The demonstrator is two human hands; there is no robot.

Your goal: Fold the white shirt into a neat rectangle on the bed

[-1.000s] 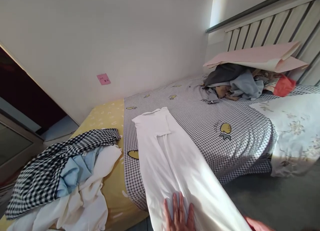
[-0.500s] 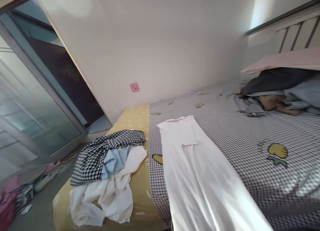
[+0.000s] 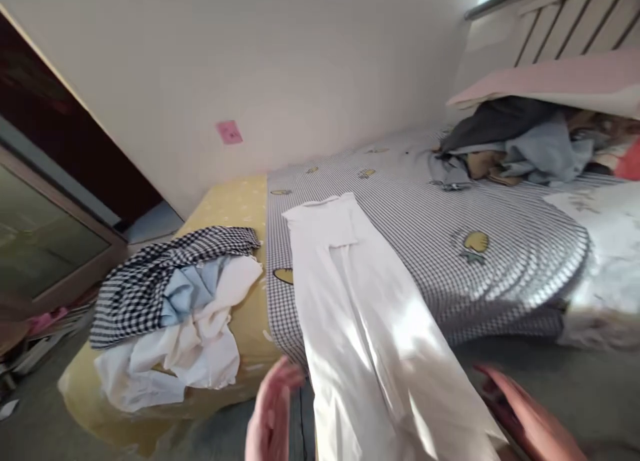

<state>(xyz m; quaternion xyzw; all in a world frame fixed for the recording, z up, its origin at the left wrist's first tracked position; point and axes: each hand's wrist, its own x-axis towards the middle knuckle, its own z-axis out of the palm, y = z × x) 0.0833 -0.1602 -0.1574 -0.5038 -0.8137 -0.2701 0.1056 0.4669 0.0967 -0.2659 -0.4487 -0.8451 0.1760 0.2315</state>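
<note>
A long white garment (image 3: 350, 281), like a dress with a short sleeve laid across its upper part, lies flat on the bed with its lower end towards me. My left hand (image 3: 274, 404) is just left of the garment's lower part, fingers bent a little and apart from the cloth. On the other side, my right hand (image 3: 525, 408) stretches its fingers near the garment's right edge. Both hands look open with nothing in them, though the left is slightly blurred.
On the yellow sheet (image 3: 235, 204) to the left lies a heap with a black-and-white checked cloth (image 3: 135, 288), a light blue cloth (image 3: 190, 291) and white clothes (image 3: 215, 358). Dark and grey clothes (image 3: 540, 148) are piled at the right under a pink-topped bundle (image 3: 560, 78).
Both hands have come into view from below, one on each side of the garment. The view has tilted down and shifted right.
</note>
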